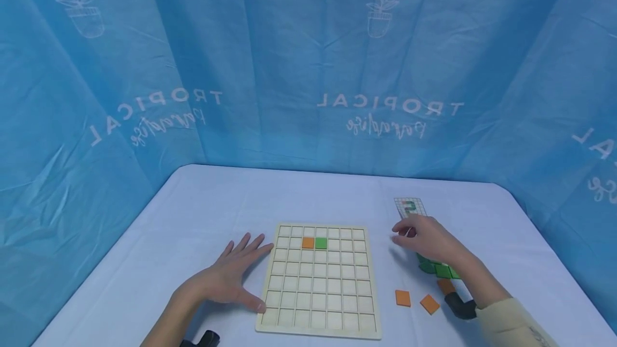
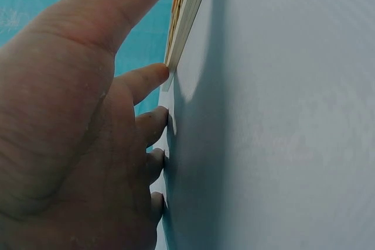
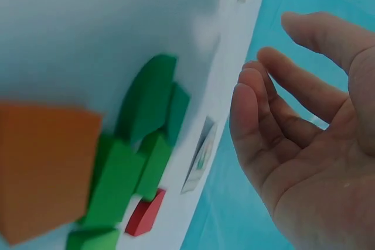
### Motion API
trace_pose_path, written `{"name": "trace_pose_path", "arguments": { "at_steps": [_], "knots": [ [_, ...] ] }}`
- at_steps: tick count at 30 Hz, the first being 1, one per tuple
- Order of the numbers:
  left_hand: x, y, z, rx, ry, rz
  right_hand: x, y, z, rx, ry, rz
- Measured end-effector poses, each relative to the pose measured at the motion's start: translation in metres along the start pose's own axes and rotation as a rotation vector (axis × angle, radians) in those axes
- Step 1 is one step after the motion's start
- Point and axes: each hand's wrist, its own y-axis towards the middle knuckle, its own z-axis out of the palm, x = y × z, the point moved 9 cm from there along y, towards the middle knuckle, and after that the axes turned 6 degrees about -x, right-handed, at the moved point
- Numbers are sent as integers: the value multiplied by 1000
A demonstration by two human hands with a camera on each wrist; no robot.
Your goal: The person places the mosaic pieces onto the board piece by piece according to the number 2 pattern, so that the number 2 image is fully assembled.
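A pale gridded board (image 1: 298,285) lies on the white table, an orange square tile (image 1: 308,242) and a green square tile (image 1: 321,243) side by side in its second row from the far side. My left hand (image 1: 226,277) is spread flat beside the board, thumb and index fingertip at its left edge. Right of the board, my right hand (image 1: 426,237) hovers over the table with fingers loosely bent. Nothing shows between its thumb and fingers in the right wrist view. Below that hand lie dark green rounded pieces (image 3: 146,100) and lighter green pieces (image 3: 114,182).
Loose orange tiles (image 1: 403,298) lie right of the board near my right forearm. A red piece (image 3: 145,218) sits beyond the green ones. A small printed grid card (image 1: 408,205) lies behind my right hand. Blue curtains (image 1: 299,68) hang around the table.
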Motion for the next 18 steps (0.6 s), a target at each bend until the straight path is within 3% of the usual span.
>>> {"name": "trace_pose_path", "arguments": {
  "at_steps": [18],
  "knots": [
    [2, 0, 0, 4, 24, -7, -38, -21, -2, 19, -59, 138]
  ]
}}
